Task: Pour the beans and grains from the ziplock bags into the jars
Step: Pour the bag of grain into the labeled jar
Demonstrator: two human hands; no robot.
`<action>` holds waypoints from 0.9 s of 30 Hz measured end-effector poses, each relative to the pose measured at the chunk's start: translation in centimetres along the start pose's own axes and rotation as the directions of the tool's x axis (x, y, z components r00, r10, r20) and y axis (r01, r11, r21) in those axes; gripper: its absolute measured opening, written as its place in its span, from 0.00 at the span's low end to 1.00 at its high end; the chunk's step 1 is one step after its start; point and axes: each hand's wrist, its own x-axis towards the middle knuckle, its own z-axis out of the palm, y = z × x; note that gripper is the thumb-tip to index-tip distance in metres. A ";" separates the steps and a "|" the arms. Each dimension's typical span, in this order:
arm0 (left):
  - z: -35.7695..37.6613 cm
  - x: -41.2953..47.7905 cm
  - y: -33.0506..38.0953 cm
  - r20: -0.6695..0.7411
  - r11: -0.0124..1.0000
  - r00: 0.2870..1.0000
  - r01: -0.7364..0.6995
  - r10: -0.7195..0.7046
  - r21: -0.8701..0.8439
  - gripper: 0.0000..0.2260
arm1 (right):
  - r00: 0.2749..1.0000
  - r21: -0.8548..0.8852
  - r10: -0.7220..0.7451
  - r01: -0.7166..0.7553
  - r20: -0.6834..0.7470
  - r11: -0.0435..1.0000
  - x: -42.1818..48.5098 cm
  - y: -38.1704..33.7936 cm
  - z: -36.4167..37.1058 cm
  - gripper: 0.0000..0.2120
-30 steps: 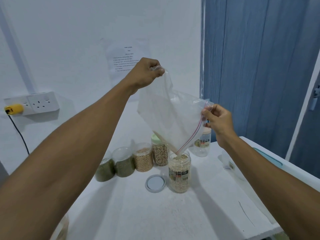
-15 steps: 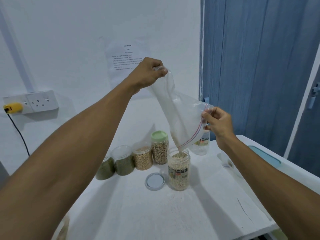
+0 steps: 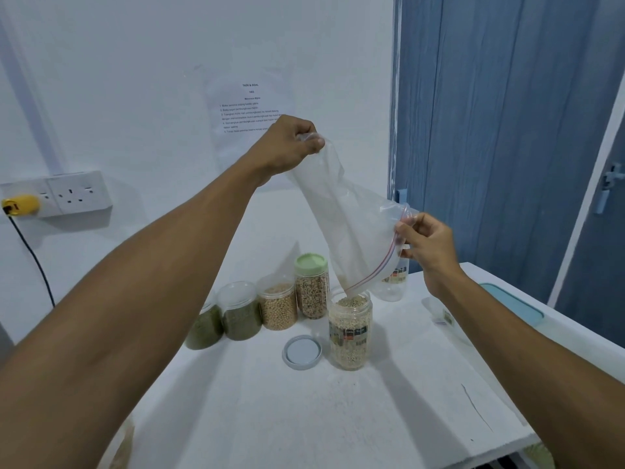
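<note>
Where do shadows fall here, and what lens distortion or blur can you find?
Head view: soft, even light; faint shadow bands fan across the table before the open jar. Head view: wide-angle stretch swells both forearms toward the lower corners. Head view: the bag, pinched by left hand and right hand, looks sharp; small print on the wall notice is unreadable.

Two bare arms show, at the lower left and lower right of the frame. The left hand [image 3: 287, 143] and right hand [image 3: 427, 245] are bare too.
</note>
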 end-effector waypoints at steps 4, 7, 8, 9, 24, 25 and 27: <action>-0.2 0.0 -0.3 0.006 1.000 1.000 -0.009 0.009 -0.015 0.13 | 1.000 -0.009 -0.003 0.003 -0.002 1.000 -0.2 -0.2 0.3 0.01; -0.3 -0.2 -0.5 0.005 1.000 1.000 -0.015 0.015 -0.018 0.13 | 1.000 -0.020 -0.007 0.007 -0.004 1.000 -0.4 -0.3 0.4 0.01; -0.3 -0.3 -0.5 0.005 1.000 1.000 -0.017 0.017 -0.018 0.13 | 1.000 -0.023 -0.007 0.007 -0.005 1.000 -0.5 -0.4 0.3 0.01; -0.4 -0.4 -0.5 0.004 1.000 1.000 -0.017 0.017 -0.019 0.13 | 1.000 -0.023 -0.005 0.005 -0.007 1.000 -0.6 -0.4 0.3 0.01; -1.5 -1.5 -0.1 -0.010 0.999 0.999 -0.043 0.042 -0.028 0.12 | 1.000 -0.030 -0.014 0.014 0.003 0.999 -1.2 -0.7 0.8 0.03; -1.5 -1.5 0.0 -0.013 0.998 0.999 -0.047 0.047 -0.033 0.12 | 1.000 -0.031 -0.015 0.015 0.003 0.999 -1.2 -0.7 0.8 0.03; -1.4 -1.6 0.4 -0.013 0.998 0.999 -0.052 0.051 -0.033 0.12 | 1.000 -0.033 -0.014 0.014 0.001 0.999 -1.2 -0.6 0.7 0.03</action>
